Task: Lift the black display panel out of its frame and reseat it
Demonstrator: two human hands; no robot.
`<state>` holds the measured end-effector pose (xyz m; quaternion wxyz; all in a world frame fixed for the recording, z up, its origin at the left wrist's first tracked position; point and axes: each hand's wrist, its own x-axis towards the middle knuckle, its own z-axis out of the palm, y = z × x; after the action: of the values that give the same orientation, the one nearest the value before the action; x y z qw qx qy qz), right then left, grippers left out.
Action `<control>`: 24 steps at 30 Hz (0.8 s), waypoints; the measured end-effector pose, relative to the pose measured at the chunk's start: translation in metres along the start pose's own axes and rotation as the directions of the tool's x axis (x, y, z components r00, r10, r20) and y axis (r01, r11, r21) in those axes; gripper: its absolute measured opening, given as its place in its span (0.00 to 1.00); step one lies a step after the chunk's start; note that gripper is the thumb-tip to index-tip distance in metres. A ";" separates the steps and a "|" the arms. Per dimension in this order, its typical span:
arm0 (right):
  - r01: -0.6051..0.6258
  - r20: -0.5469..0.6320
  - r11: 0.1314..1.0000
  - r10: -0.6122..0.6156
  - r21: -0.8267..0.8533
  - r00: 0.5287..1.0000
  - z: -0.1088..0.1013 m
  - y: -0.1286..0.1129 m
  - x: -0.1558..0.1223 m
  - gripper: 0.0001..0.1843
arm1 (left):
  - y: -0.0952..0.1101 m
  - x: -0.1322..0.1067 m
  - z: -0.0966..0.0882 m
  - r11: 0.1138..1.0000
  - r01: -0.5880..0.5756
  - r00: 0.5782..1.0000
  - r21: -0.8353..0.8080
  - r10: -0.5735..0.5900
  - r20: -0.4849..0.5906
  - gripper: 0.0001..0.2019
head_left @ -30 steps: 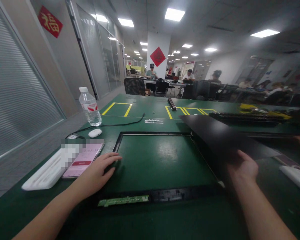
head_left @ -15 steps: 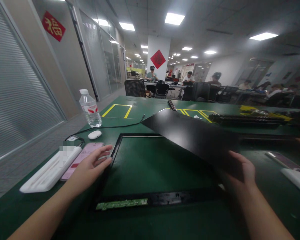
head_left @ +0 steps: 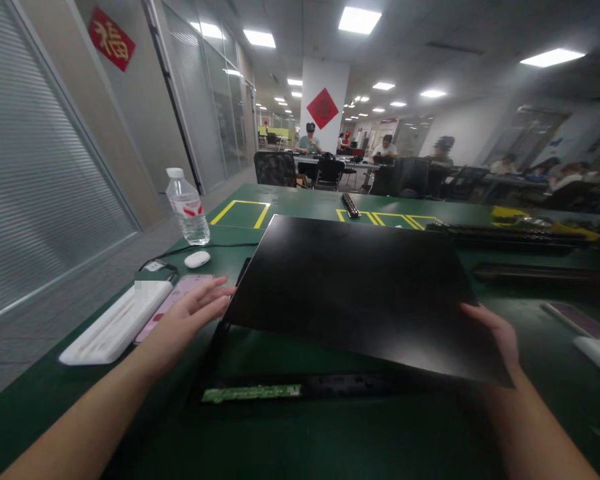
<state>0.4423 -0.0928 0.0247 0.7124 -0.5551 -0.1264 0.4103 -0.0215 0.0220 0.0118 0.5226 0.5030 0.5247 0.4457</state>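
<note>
A thin black rectangular panel [head_left: 360, 287] is held tilted above the table. My right hand [head_left: 497, 333] grips its right edge, thumb on top and the other fingers hidden beneath. My left hand [head_left: 200, 310] is open at the panel's left edge, fingers stretched out; whether they touch the edge I cannot tell. Below the panel lies a black frame [head_left: 210, 363], mostly covered by it. Along the frame's near side runs a strip of green circuit board [head_left: 250, 393].
To the left are a water bottle [head_left: 189, 210], a small white case [head_left: 197, 260], a pink-screened phone [head_left: 180, 293] and a long white device [head_left: 115, 327] with a black cable. Another phone [head_left: 577, 320] lies right. Dark strips [head_left: 510, 237] lie farther back. People sit beyond.
The panel has swung left and flattened, now covering most of the frame. My right hand still holds it. My left hand stays open, now beside the panel's left edge.
</note>
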 end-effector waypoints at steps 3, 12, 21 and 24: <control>-0.022 -0.079 0.999 0.020 -0.025 0.997 0.001 -0.001 0.000 0.16 | 0.001 -0.002 0.001 0.999 0.037 0.998 -0.014 -0.036 0.053 0.44; -0.067 -0.090 0.998 0.064 -0.023 0.994 0.005 -0.005 -0.003 0.14 | 0.003 -0.007 0.002 0.999 -0.012 0.965 -0.043 0.023 0.260 0.44; -0.059 -0.118 0.995 0.050 -0.080 0.992 0.005 -0.001 -0.001 0.15 | -0.005 -0.005 0.000 0.999 -0.031 0.957 -0.029 0.038 0.288 0.28; -0.066 -0.118 0.994 0.055 -0.091 0.991 0.004 0.001 0.000 0.15 | -0.004 -0.005 0.001 1.000 -0.007 0.969 -0.029 0.014 0.248 0.26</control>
<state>0.4393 -0.0897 0.0253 0.6786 -0.6146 -0.0875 0.3926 -0.0211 0.0166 0.0079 0.5887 0.5501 0.4464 0.3892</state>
